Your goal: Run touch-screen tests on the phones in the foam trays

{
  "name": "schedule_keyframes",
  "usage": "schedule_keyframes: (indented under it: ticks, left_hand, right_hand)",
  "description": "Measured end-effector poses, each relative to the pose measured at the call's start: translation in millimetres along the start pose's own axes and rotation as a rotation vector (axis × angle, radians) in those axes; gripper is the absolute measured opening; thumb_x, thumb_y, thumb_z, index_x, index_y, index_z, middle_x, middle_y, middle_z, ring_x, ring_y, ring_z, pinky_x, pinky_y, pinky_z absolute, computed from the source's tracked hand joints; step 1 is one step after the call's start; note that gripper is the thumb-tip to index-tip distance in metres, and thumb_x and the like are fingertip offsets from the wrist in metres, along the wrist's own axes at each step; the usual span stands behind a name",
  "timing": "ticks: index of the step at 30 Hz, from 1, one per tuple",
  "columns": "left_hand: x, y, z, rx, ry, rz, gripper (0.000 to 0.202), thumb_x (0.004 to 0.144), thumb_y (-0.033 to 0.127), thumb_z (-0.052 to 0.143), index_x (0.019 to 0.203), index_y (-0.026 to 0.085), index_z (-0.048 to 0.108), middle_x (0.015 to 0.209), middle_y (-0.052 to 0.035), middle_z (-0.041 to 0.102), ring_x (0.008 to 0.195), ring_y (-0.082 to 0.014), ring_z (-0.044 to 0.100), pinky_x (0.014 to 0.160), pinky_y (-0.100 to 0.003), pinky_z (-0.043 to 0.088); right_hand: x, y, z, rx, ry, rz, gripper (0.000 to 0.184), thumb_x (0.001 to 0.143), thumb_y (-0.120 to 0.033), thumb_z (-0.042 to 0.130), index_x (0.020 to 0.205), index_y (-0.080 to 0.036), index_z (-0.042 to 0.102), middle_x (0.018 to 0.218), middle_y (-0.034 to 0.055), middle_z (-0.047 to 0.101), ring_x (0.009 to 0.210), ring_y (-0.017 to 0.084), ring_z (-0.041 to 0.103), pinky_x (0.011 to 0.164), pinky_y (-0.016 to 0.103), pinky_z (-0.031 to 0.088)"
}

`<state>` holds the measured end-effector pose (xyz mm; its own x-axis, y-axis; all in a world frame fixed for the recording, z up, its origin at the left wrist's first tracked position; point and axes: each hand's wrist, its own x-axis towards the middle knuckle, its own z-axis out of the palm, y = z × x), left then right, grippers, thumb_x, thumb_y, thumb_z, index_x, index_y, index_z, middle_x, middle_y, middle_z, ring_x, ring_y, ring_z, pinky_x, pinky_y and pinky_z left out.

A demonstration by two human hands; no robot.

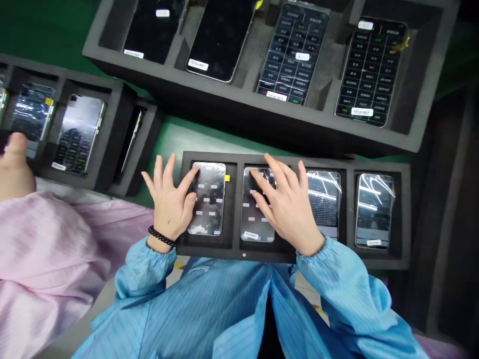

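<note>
Three dark foam trays lie on the green desk point(175, 137): the large grey foam tray point(239, 107) at twelve o'clock carries four phones, the left grey foam tray point(112, 129) at ten o'clock holds more, and the black four-slot foam tray point(235, 199) lies nearest, at six o'clock. A co-worker's pink sleeve point(45, 249) fills eight o'clock. Both of the person's hands are open and flat, gripping nothing. The left hand point(170, 204), fingers splayed, rests its thumb on the first film-covered silver-edged phone point(209, 209) in the near tray's nine-o'clock slot. The right hand point(290, 204) lays spread fingers on the second film-covered phone point(252, 219) just beside it. A black bead bracelet point(160, 237) circles the left wrist.
</note>
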<state>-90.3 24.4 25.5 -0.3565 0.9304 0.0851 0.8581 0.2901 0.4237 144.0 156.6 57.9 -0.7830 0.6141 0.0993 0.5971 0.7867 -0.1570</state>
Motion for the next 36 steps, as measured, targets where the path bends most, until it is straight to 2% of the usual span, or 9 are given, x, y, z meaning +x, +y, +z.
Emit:
schedule_keyframes:
  ticks: [3,6,11,16,22,25,28,31,36]
  left_hand:
    - [1.1,0.2,-0.1,0.007,-0.007,0.020,0.075,0.100,0.068,0.016,0.149,0.026,0.054,0.169,-0.0147,0.023,0.160,-0.0422,0.007,0.124,-0.072,-0.003]
    - [3.9,1.1,0.5,0.017,-0.010,0.099,0.071,0.101,0.066,0.017,0.153,0.028,0.047,0.171,-0.0129,0.019,0.161,-0.0399,0.005,0.124,-0.070,-0.005]
    - [9.3,3.6,0.2,0.056,-0.105,0.168,0.060,0.103,0.057,0.025,0.153,0.031,0.048,0.173,-0.0105,0.015,0.161,-0.0384,0.002,0.124,-0.070,-0.007]
    - [14.8,9.0,-1.1,0.024,-0.073,0.216,0.065,0.103,0.060,0.022,0.157,0.029,0.041,0.173,-0.0118,0.014,0.161,-0.0391,0.004,0.124,-0.071,-0.006]
    - [20.3,11.5,0.5,0.065,-0.170,0.253,0.059,0.103,0.058,0.026,0.152,0.034,0.048,0.173,-0.0081,0.014,0.161,-0.0398,0.005,0.122,-0.074,-0.004]
    - [14.0,10.4,-5.5,0.026,-0.076,0.241,0.063,0.103,0.059,0.021,0.153,0.031,0.048,0.173,-0.0070,0.017,0.161,-0.0382,0.008,0.126,-0.071,-0.003]
    - [0.9,8.7,-14.6,0.012,0.006,0.228,0.064,0.104,0.058,0.016,0.150,0.032,0.051,0.173,0.0002,0.019,0.161,-0.0357,0.011,0.130,-0.065,-0.003]
    - [-13.6,4.2,-19.9,0.032,0.020,0.230,0.060,0.104,0.056,0.017,0.147,0.038,0.055,0.172,0.0070,0.018,0.161,-0.0339,0.011,0.131,-0.064,-0.004]
    - [-25.9,-7.0,-17.5,0.060,-0.055,0.209,0.052,0.104,0.051,0.028,0.146,0.038,0.056,0.172,0.0013,0.020,0.161,-0.0369,0.010,0.127,-0.070,-0.006]
  right_hand:
    - [-6.2,3.2,-0.7,-0.015,0.050,0.027,0.040,0.106,-0.033,0.045,0.140,-0.018,0.059,0.158,0.0200,0.047,0.137,0.033,0.051,0.118,0.067,0.033]
    - [-9.9,5.4,1.7,-0.033,0.033,0.030,0.040,0.106,-0.034,0.045,0.140,-0.017,0.059,0.158,0.0209,0.047,0.136,0.034,0.052,0.116,0.069,0.034]
    - [-15.0,7.5,2.0,-0.031,0.062,0.082,0.039,0.105,-0.034,0.047,0.138,-0.018,0.060,0.158,0.0195,0.047,0.137,0.033,0.051,0.118,0.068,0.033]
    - [-21.8,11.0,1.4,-0.056,0.061,0.146,0.038,0.105,-0.035,0.048,0.135,-0.016,0.063,0.157,0.0197,0.049,0.136,0.034,0.053,0.117,0.067,0.034]
    - [-37.8,9.7,-4.1,0.026,0.143,0.097,0.031,0.105,-0.032,0.049,0.127,-0.020,0.068,0.154,0.0159,0.053,0.136,0.030,0.053,0.122,0.063,0.030]
    - [-44.2,6.5,-4.0,0.047,0.101,0.047,0.028,0.105,-0.031,0.050,0.121,-0.021,0.071,0.153,0.0145,0.054,0.136,0.029,0.053,0.123,0.063,0.027]
    - [-43.7,2.2,0.0,0.046,0.066,0.038,0.032,0.105,-0.032,0.050,0.127,-0.020,0.068,0.154,0.0167,0.052,0.135,0.030,0.053,0.121,0.064,0.028]
    - [-38.7,-2.1,4.0,0.052,0.058,0.005,0.036,0.104,-0.033,0.050,0.135,-0.020,0.064,0.156,0.0172,0.051,0.135,0.030,0.053,0.121,0.065,0.029]
    - [-36.0,-5.8,1.8,0.081,0.052,-0.019,0.033,0.104,-0.032,0.050,0.130,-0.019,0.067,0.154,0.0168,0.053,0.135,0.031,0.054,0.121,0.065,0.028]
